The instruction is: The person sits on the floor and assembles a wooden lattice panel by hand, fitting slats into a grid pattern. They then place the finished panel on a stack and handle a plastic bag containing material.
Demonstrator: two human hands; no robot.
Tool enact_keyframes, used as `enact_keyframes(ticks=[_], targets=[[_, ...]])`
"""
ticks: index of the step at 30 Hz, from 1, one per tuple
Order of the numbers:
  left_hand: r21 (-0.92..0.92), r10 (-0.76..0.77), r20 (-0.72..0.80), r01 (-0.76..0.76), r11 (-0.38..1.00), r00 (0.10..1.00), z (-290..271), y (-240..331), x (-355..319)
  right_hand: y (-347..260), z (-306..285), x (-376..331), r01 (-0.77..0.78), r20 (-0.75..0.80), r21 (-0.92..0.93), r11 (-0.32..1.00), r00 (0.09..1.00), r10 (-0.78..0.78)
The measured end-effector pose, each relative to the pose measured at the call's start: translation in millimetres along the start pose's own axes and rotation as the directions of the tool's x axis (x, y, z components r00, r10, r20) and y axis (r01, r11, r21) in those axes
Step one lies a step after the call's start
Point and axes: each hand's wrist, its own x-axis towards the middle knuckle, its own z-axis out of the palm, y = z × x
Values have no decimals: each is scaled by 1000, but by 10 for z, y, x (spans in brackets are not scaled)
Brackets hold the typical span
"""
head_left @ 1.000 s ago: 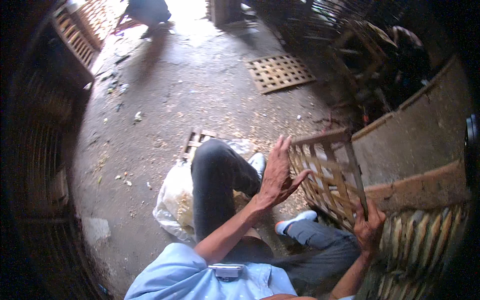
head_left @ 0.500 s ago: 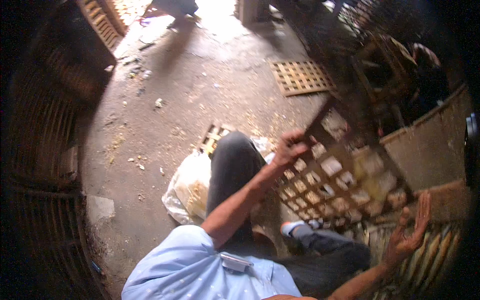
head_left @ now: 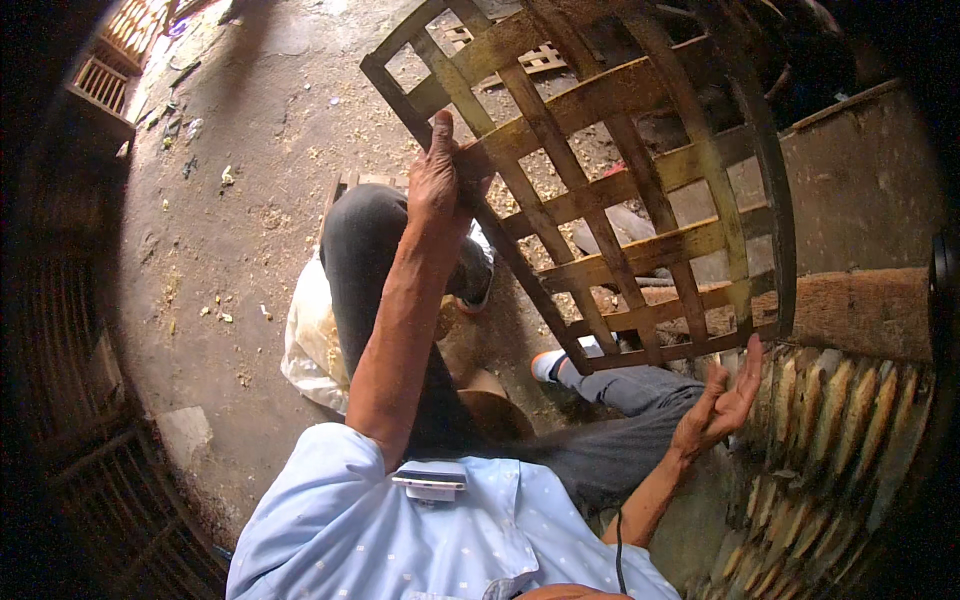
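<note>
A lattice panel [head_left: 660,248] of woven wooden slats in a dark frame is held up in front of me at a tilt. My left hand [head_left: 437,185] is closed around its left edge, with the thumb pointing up along the frame. My right hand [head_left: 712,408] is open, palm up and fingers apart, just under the panel's lower right corner. Its fingertips are close to that corner; I cannot tell whether they touch it. The panel's top runs out of the picture.
Another lattice panel [head_left: 540,62] lies on the floor beyond the held one. A white sack [head_left: 308,340] rests beside my left knee. A wooden beam [head_left: 860,312] and stacked slatted pieces [head_left: 850,415] are at the right. Dark slatted panels [head_left: 70,330] line the left side.
The lattice panel has swung up and to the left in my left hand and shows larger. My right hand has shifted left and up, staying open. The view has turned somewhat to the right.
</note>
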Motion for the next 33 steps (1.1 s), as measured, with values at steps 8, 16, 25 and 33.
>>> enact_keyframes(ticks=[8,16,25,33], targets=[[-22,-178,48,179,984,983,-105,-316,-41,285,21,-78,-252,-189,336,907,926,327],[-145,-272,457,373,917,847,-120,-745,-371,-182,15,68,-496,10,522,694,817,576],[291,-388,365,293,911,846,-9,-1183,-840,-252,137,-7,-422,-123,306,853,871,475],[160,-435,375,405,900,819,-17,-1173,-792,-243,108,24,-422,-184,288,860,857,482]])
